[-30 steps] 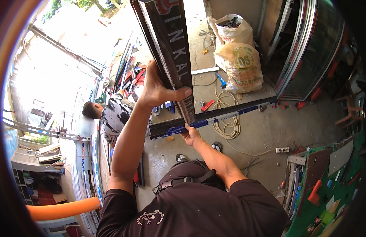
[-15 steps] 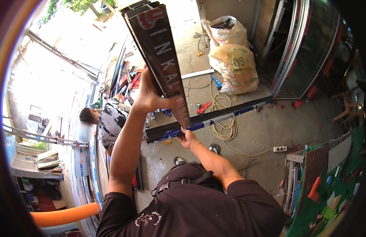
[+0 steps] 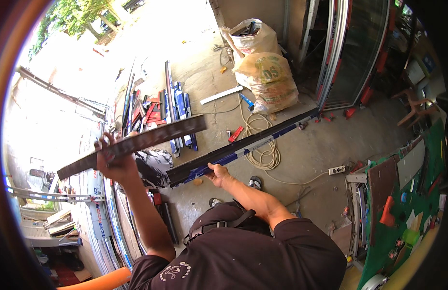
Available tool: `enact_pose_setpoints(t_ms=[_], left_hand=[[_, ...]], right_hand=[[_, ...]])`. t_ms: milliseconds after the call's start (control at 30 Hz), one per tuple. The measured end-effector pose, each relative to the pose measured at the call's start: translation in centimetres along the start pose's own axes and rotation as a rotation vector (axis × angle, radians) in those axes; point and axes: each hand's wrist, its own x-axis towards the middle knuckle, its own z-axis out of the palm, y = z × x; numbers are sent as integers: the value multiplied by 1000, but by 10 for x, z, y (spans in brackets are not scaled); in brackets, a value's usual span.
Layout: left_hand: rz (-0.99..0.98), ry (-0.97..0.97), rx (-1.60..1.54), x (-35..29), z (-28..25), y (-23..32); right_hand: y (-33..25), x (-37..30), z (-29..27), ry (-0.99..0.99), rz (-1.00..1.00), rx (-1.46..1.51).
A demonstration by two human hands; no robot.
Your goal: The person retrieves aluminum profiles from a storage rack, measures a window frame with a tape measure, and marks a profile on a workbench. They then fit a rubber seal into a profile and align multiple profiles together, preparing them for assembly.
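Observation:
My left hand is closed around a dark brown metal profile, which is raised and lies crosswise, its right end a little higher in view. The profile partly covers a crouching co-worker in a black and white patterned shirt. My right hand has its thumb and fingers apart and holds nothing. It is at the near edge of a long dark bar with blue film along its side; I cannot tell whether it touches the bar.
Filled sacks stand beyond the long bar, near a framed glass panel. A coiled cable runs to a socket strip. Cut profiles lie at the far left. A cluttered green board is on the right.
The brown profile has swung from upright in front of me to crosswise on the left, carried by my left hand. My right hand has let go of its lower end.

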Motion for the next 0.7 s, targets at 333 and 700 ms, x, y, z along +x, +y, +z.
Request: enact_pose_setpoints(t_ms=[333,700], left_hand=[[-256,206,-34,-166,-122,35],[-307,341,-140,-210,-108,-32]], right_hand=[[-18,-19,6,-132,-44,43],[-38,-42,-7,-378,148,-77]])
